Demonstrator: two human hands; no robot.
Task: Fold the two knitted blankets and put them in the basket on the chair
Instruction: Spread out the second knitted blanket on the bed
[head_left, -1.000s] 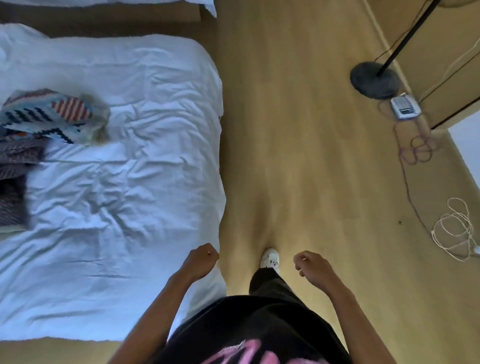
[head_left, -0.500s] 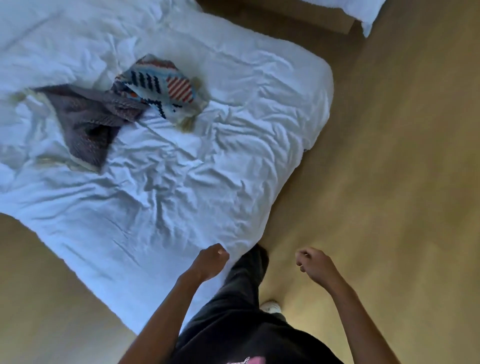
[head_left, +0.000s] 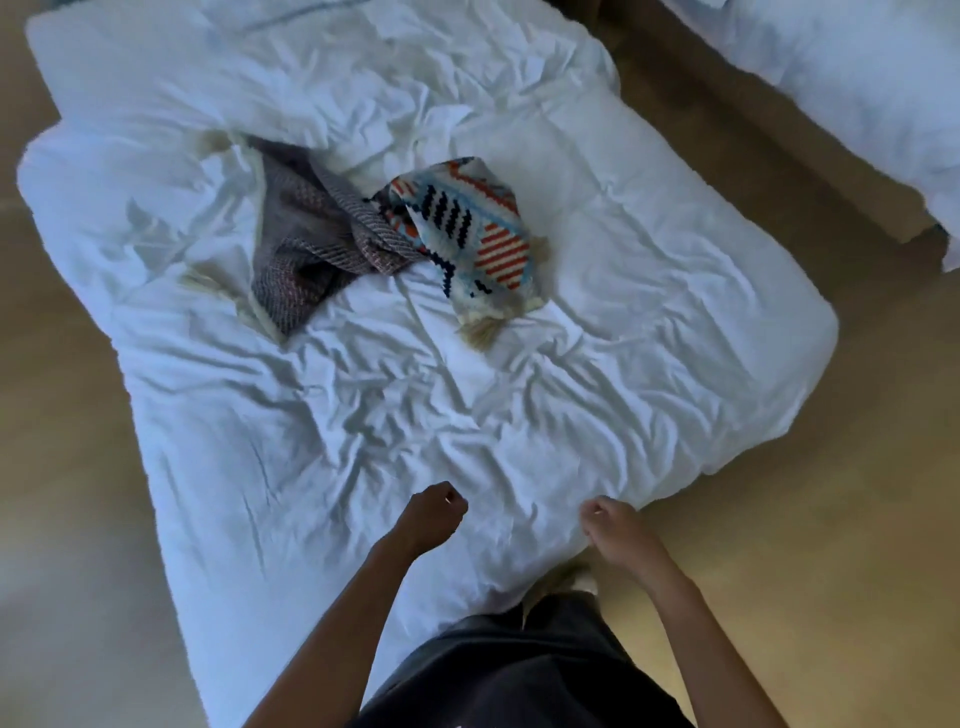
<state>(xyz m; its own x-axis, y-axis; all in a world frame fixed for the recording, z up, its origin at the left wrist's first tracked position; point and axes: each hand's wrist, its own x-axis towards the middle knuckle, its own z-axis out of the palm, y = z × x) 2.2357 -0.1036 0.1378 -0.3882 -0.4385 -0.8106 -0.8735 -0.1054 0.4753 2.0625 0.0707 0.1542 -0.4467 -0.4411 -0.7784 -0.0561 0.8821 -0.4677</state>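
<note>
**Head view: both blankets unfolded on the bed**

Crumpled on the white duvet (head_left: 597, 364) lie the grey knitted blanket (head_left: 306, 244) and the patterned knitted blanket (head_left: 467, 234), touching. Left hand (head_left: 431, 517) and right hand (head_left: 615, 525) hover loosely curled, empty, near the duvet's edge.

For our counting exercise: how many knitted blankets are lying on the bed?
2. The grey blanket lies crumpled left of the middle of the bed; the patterned blanket lies right beside it, touching it. None looks hidden.
</note>
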